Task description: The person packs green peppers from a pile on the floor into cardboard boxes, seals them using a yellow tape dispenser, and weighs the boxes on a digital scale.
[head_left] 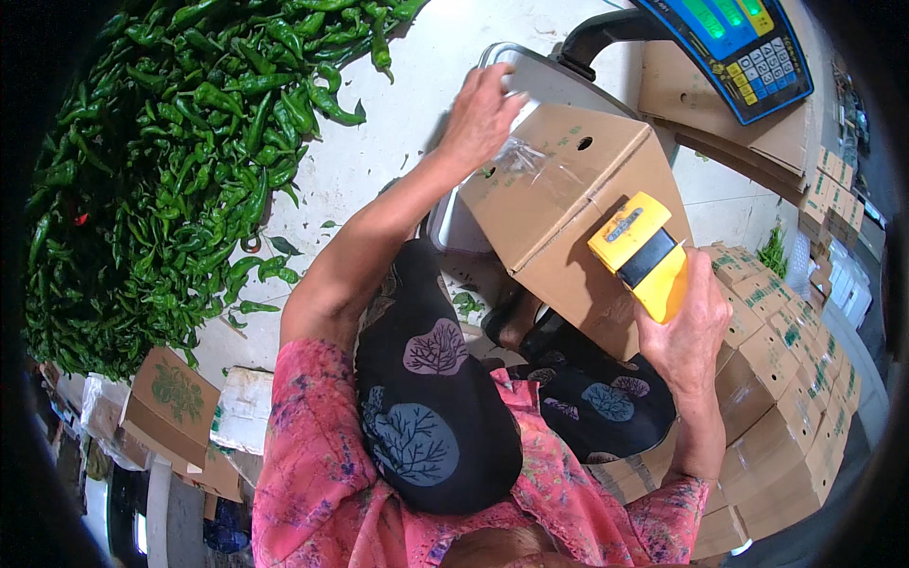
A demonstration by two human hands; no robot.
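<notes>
A brown cardboard box (568,180) stands tilted in front of me, with clear tape stuck across its left part and a round hole in its upper face. My right hand (689,317) is closed round the handle of a yellow tape dispenser (630,232), which has a black band and is held against or just over the box's near right side. By the box's far left corner is my left hand (483,118), its fingers apart and slightly blurred, holding nothing that I can see. Whether it touches the cardboard I cannot tell.
Under the box shows a scale's metal pan (454,222); its blue display panel (734,47) is at upper right. Green peppers (189,161) lie in a large heap on the left. Stacked cardboard boxes (786,379) rise at right. An open carton (170,402) sits at lower left.
</notes>
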